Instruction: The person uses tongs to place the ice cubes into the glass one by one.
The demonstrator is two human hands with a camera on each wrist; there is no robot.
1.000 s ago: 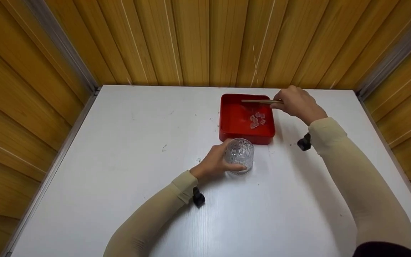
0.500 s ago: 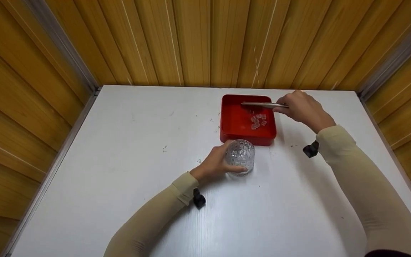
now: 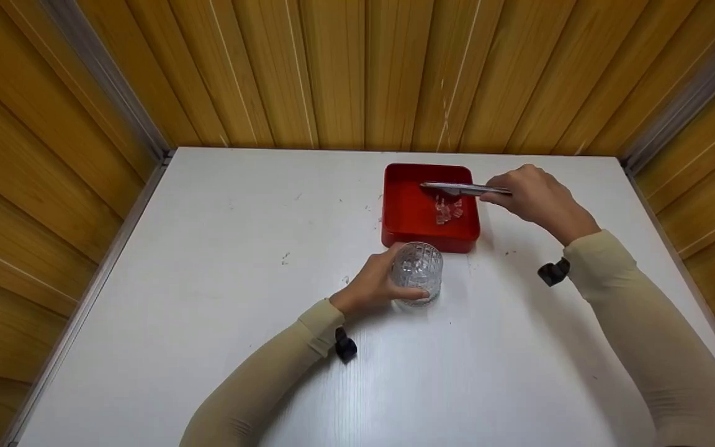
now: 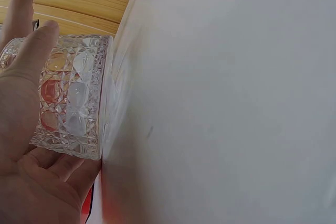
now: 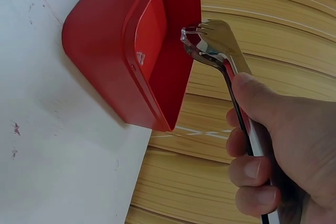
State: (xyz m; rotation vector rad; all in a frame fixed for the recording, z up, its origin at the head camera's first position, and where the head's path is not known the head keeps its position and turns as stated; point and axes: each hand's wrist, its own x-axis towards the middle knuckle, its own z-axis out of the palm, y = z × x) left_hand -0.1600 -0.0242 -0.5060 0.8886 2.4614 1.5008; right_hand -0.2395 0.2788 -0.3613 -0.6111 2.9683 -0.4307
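Observation:
My left hand point(image 3: 370, 282) grips a clear cut-glass tumbler point(image 3: 418, 273) upright on the white table, just in front of the red box. In the left wrist view, the thumb and fingers wrap round the faceted tumbler point(image 4: 68, 95). My right hand point(image 3: 534, 198) holds metal serving tongs point(image 3: 457, 188), their tips over the red box point(image 3: 427, 241). In the right wrist view, the tongs point(image 5: 223, 64) have a fork-like arm and a broad flat arm, with a clear piece point(image 5: 185, 36) at their tips. Several clear cubes point(image 3: 447, 215) lie inside the box.
The white table point(image 3: 239, 248) carries small dark marks. Wood-patterned panels point(image 3: 332, 74) stand behind it and on both sides. A black wrist camera point(image 3: 555, 272) sits at my right cuff, another point(image 3: 345, 346) at my left.
My right hand has moved right and towards me, and the tongs have turned so their broad side shows more. My left hand and the tumbler have stayed put.

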